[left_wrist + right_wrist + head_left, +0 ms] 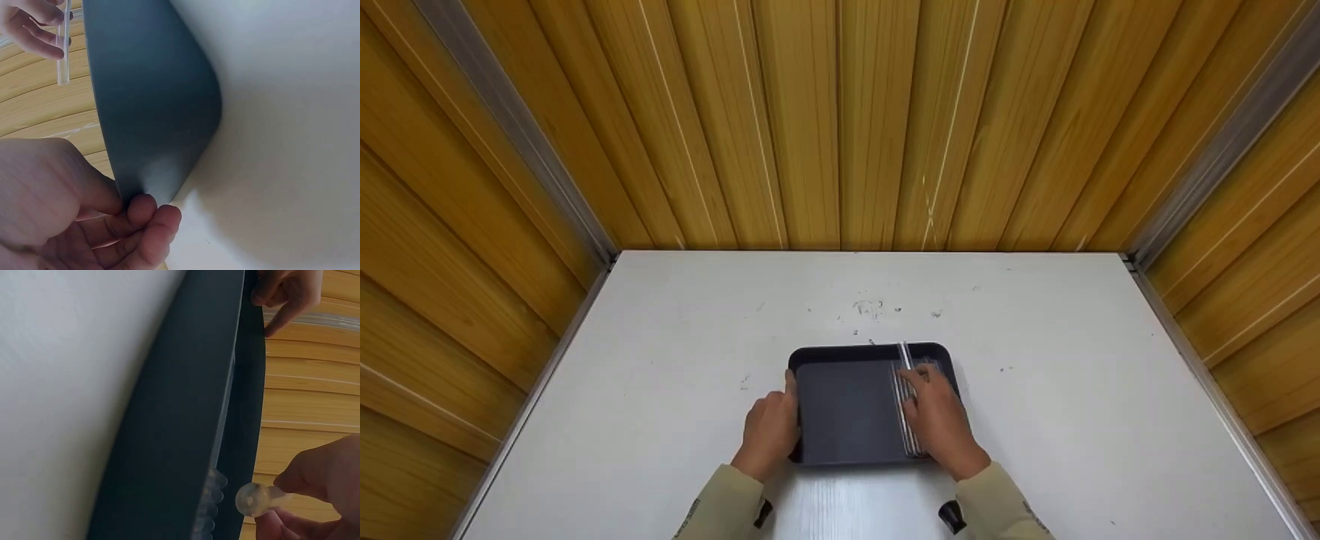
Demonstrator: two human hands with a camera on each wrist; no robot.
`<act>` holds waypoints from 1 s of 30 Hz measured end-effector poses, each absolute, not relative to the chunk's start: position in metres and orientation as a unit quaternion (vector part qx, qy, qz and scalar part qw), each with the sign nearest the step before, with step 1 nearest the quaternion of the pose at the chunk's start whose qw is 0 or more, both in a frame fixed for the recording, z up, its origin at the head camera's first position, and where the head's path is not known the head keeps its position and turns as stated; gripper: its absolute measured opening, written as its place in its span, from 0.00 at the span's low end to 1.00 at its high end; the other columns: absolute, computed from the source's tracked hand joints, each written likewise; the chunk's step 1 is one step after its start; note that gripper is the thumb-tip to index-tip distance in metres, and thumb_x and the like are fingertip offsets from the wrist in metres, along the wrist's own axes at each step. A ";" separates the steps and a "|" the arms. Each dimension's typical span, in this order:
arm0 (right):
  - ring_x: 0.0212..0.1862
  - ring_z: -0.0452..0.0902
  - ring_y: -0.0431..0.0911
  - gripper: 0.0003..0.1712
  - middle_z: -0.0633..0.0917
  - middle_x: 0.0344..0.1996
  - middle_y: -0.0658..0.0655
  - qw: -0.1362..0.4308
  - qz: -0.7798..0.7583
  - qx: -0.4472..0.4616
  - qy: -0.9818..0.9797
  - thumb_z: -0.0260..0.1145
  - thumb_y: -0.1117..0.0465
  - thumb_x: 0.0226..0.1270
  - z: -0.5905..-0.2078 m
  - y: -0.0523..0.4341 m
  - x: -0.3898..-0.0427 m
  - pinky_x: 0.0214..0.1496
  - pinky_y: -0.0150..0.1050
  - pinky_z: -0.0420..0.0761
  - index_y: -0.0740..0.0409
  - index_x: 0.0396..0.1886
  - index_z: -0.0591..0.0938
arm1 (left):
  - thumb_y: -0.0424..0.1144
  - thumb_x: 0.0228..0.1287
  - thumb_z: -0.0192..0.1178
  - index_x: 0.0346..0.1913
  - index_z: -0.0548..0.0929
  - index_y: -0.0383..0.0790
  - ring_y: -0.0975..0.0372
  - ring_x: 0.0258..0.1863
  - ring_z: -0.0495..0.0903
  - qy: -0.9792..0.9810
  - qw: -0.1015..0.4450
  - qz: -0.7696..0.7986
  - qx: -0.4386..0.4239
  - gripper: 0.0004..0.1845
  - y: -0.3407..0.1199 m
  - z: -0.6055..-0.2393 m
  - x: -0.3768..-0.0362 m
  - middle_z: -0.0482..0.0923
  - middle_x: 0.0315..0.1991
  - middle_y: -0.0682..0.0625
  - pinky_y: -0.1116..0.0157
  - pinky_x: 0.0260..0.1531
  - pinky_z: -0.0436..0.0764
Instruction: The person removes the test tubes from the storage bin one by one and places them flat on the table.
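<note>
A dark tray (847,409) sits on a white table (660,360), near the middle and toward the person's side, inside a booth with wooden slat walls (840,120). The left hand (769,431) rests against the tray's left edge; in the left wrist view its fingers (149,225) are curled and touch the tray's (152,101) outer wall near a rounded corner, with the thumb lying along the rim. A row of clear tubes (906,409) lies side by side in the right part of the tray, running from its near edge toward its far edge. The right hand (941,424) is over those tubes, fingers bent down among them. In the right wrist view the thumb and fingers (315,489) pinch one clear tube (256,498) near its rounded end, lifted just off the rest of the tubes (211,506), whose ends line up against the tray's (169,439) inner wall. The left wrist view shows the same raised tube (63,45) held in the fingers of the right hand (31,25), above the tray's far side. Both sleeves (720,506) are pale beige, each with a small dark device at the wrist
</note>
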State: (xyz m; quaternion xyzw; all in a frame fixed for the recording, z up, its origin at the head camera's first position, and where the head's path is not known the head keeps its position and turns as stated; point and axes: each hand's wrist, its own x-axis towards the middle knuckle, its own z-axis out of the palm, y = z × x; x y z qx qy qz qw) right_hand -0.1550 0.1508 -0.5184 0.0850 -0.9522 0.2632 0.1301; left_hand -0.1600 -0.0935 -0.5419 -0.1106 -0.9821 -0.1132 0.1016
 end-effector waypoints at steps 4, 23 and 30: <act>0.50 0.79 0.52 0.24 0.78 0.53 0.62 0.120 0.273 0.062 -0.952 0.65 0.73 0.57 -0.515 0.161 -0.157 0.41 0.44 0.79 0.58 0.56 0.81 | 0.24 0.52 0.65 0.62 0.70 0.24 0.53 0.20 0.78 -0.980 0.108 -0.121 -0.114 0.32 -0.094 -0.543 -0.159 0.79 0.24 0.40 0.60 0.21 0.76; 0.55 0.76 0.57 0.23 0.77 0.55 0.66 0.082 0.273 -0.006 -0.958 0.63 0.72 0.60 -0.513 0.204 -0.161 0.49 0.53 0.79 0.60 0.57 0.79 | 0.22 0.52 0.63 0.62 0.71 0.24 0.53 0.22 0.80 -0.973 0.119 -0.149 -0.126 0.31 -0.098 -0.544 -0.163 0.80 0.24 0.40 0.59 0.23 0.77; 0.54 0.77 0.59 0.25 0.77 0.54 0.67 0.085 0.255 -0.007 -0.963 0.61 0.72 0.60 -0.517 0.210 -0.159 0.48 0.53 0.79 0.60 0.58 0.79 | 0.23 0.53 0.62 0.64 0.68 0.26 0.54 0.21 0.79 -0.977 0.089 -0.158 -0.112 0.32 -0.099 -0.542 -0.166 0.80 0.24 0.41 0.61 0.22 0.75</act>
